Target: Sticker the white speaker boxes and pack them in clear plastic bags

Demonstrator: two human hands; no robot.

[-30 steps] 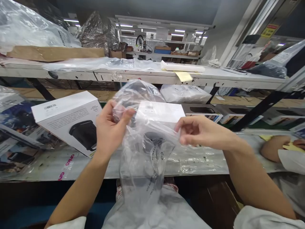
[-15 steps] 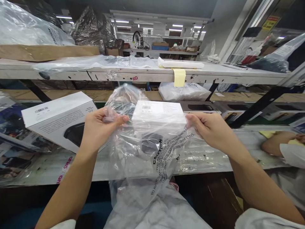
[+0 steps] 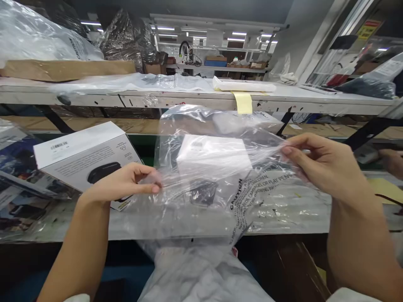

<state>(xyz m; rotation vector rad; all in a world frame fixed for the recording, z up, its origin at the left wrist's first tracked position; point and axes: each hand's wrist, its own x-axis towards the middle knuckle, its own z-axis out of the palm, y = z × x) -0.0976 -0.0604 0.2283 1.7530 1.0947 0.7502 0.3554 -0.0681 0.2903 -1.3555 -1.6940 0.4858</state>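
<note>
A clear plastic bag [image 3: 195, 218] with black caution print is stretched wide between my hands. My left hand [image 3: 126, 182] pinches its left edge. My right hand [image 3: 321, 161] grips the right edge, higher up and pulled out to the side. Behind the film stands a white box [image 3: 214, 147] with a dark picture on its front; whether it is inside the bag or only behind it I cannot tell. Left of it, a larger-looking printed white box [image 3: 85, 153] leans at a tilt, close behind my left hand.
Bagged printed boxes [image 3: 22, 180] lie at the far left of the bench. Above runs a shelf [image 3: 189, 98] with a yellow note [image 3: 242, 102] hanging from its edge and a cardboard tray [image 3: 69, 70]. Another person's hand [image 3: 392, 161] shows at the right edge.
My hands have moved apart, the left one left and down, the right one farther right. The bag, bunched before, is now spread wide across the white box.
</note>
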